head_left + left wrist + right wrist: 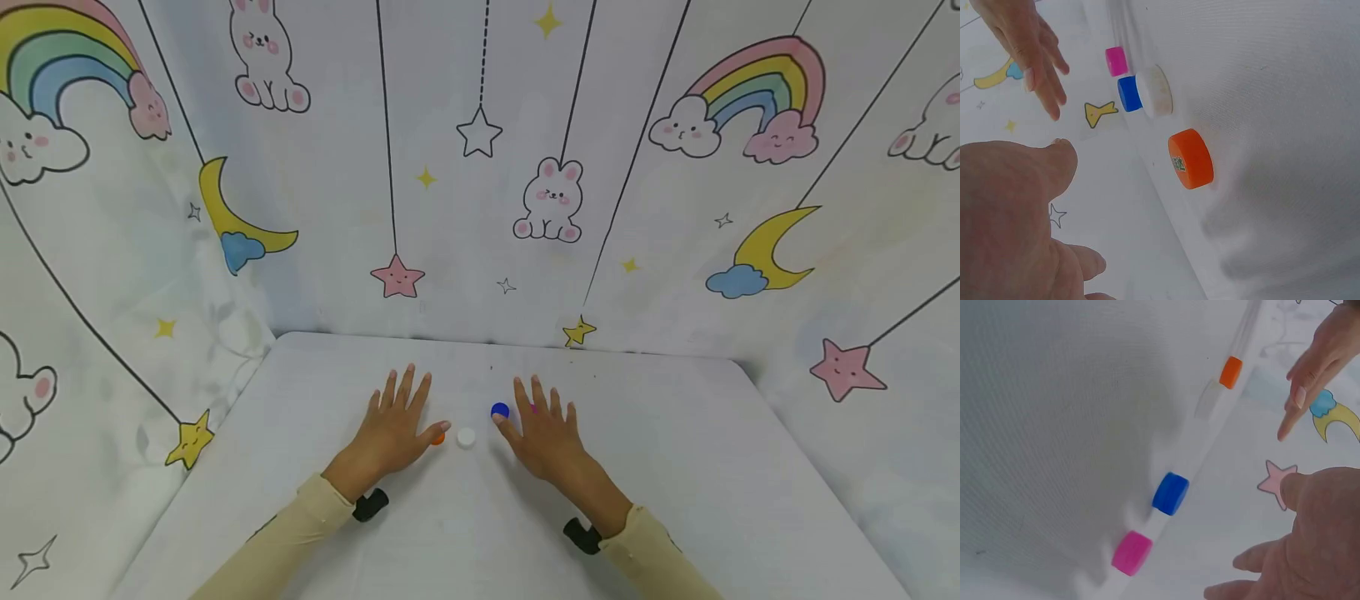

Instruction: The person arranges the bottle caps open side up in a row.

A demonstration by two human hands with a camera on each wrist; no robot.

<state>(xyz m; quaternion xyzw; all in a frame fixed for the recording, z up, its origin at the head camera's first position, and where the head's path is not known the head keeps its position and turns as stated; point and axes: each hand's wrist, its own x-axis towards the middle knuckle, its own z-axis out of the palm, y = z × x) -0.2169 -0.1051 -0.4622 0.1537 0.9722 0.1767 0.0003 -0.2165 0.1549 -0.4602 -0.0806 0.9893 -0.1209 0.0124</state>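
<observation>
- Left hand [392,433] flat, fingers spread, thumb by the orange cap [1190,159].
- Right hand [543,432] likewise open, seemingly above the blue cap [499,410].
- Best pinch caps singly.

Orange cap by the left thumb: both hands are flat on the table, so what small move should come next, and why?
Probably curl the left hand's thumb and forefinger round the orange cap. It lies nearest that thumb, free on the table, apart from the white cap. Both hands are spread flat and hold nothing; the right hand is nearer the blue cap and pink cap.
</observation>
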